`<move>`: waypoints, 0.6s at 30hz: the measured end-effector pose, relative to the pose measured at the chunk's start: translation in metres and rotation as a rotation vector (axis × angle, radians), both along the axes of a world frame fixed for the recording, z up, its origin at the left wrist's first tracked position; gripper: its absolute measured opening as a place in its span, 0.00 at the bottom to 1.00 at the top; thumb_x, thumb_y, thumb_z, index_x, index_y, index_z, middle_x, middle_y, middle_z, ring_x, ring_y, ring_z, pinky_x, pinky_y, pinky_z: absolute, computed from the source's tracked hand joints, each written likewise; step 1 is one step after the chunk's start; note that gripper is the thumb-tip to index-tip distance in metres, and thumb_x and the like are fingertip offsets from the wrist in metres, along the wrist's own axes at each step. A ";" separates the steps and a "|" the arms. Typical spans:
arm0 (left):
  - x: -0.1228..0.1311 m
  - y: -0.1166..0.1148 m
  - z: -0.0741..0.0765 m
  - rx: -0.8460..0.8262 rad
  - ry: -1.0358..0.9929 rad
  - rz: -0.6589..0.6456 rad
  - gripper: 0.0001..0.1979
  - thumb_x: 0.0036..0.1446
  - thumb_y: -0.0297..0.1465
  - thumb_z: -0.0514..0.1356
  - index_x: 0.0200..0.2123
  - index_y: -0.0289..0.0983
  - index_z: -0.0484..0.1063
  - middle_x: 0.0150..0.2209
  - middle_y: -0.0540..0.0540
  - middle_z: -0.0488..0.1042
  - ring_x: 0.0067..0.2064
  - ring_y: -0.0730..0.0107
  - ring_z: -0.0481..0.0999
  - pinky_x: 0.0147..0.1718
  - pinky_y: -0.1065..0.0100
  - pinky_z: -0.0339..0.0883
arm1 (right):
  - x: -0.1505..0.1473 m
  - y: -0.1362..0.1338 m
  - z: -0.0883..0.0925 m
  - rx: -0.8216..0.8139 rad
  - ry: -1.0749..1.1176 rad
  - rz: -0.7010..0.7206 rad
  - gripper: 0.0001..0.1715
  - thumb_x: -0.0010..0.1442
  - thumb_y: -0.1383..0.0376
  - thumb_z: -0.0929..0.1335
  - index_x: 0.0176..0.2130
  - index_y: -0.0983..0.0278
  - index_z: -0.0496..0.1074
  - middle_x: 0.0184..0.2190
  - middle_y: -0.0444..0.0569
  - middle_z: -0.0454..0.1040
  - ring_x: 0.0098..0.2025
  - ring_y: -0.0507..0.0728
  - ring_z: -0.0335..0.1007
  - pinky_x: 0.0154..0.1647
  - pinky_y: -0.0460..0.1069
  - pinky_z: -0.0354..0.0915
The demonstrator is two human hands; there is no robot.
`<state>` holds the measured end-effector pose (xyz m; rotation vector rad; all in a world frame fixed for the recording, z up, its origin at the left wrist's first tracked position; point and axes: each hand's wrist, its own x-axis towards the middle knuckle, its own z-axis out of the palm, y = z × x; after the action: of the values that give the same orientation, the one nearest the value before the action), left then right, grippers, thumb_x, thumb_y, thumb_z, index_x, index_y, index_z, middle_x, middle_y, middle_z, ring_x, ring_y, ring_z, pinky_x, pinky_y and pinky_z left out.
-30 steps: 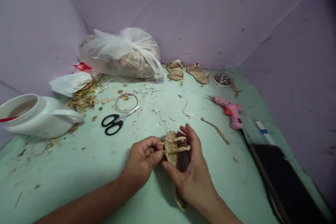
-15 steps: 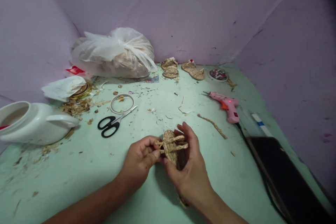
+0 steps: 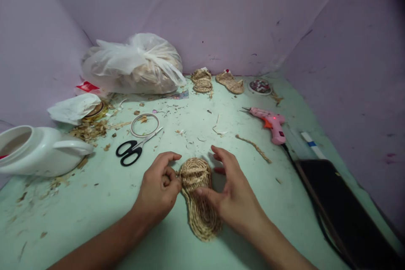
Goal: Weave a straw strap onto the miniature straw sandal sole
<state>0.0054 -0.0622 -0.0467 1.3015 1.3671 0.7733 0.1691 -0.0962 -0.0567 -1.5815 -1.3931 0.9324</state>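
Observation:
A woven straw slipper sole [image 3: 202,215] with a braided strap [image 3: 192,178] across its wide end lies between my hands, near the front middle of the table. My left hand [image 3: 160,185] is at its left edge, thumb and fingers pinched at the strap's end; a small bit of braid shows by the fingertips. On the right, my right hand [image 3: 232,190] has its fingers spread and its thumb over the sole's middle, gripping nothing.
Black-handled scissors [image 3: 137,147] and a tape ring [image 3: 144,125] lie left; a white pitcher [image 3: 47,149] stands beyond. To the right are a pink glue gun [image 3: 272,122], a braid piece [image 3: 255,148] and a black phone [image 3: 341,202]. Small slippers [image 3: 230,82] and a plastic bag [image 3: 136,65] sit behind.
The slipper has turned from its edge to show its flat face and long sole. My right hand has let go of it and opened. The view has shifted slightly.

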 end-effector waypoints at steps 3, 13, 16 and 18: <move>-0.001 -0.002 -0.002 0.105 0.103 -0.043 0.18 0.40 0.23 0.57 0.39 0.38 0.66 0.25 0.53 0.63 0.20 0.78 0.62 0.18 0.74 0.57 | 0.018 0.003 0.002 -0.054 -0.027 0.062 0.30 0.45 0.68 0.70 0.49 0.61 0.63 0.47 0.54 0.66 0.45 0.61 0.65 0.41 0.56 0.65; 0.007 -0.010 0.001 0.052 0.325 -0.008 0.12 0.41 0.30 0.61 0.29 0.40 0.59 0.19 0.56 0.64 0.19 0.75 0.65 0.20 0.74 0.60 | 0.027 0.003 -0.013 -0.037 -0.065 0.075 0.23 0.49 0.73 0.64 0.46 0.60 0.65 0.36 0.46 0.74 0.25 0.51 0.66 0.30 0.50 0.64; 0.008 -0.010 0.004 -0.005 0.389 0.002 0.13 0.39 0.31 0.63 0.26 0.40 0.59 0.13 0.59 0.62 0.14 0.77 0.59 0.16 0.75 0.53 | 0.025 0.003 -0.013 -0.018 -0.110 0.085 0.25 0.48 0.74 0.64 0.46 0.58 0.65 0.36 0.45 0.74 0.25 0.52 0.66 0.29 0.50 0.63; 0.008 -0.010 0.004 -0.034 0.329 0.006 0.14 0.38 0.31 0.64 0.28 0.39 0.62 0.17 0.57 0.67 0.15 0.78 0.61 0.16 0.75 0.54 | 0.024 0.002 -0.013 0.002 -0.110 0.089 0.25 0.47 0.75 0.64 0.46 0.58 0.66 0.35 0.45 0.74 0.25 0.52 0.67 0.29 0.50 0.63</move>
<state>0.0131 -0.0718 -0.0425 1.4427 1.6358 0.5528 0.1933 -0.0944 -0.0693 -1.6014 -1.5512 0.9067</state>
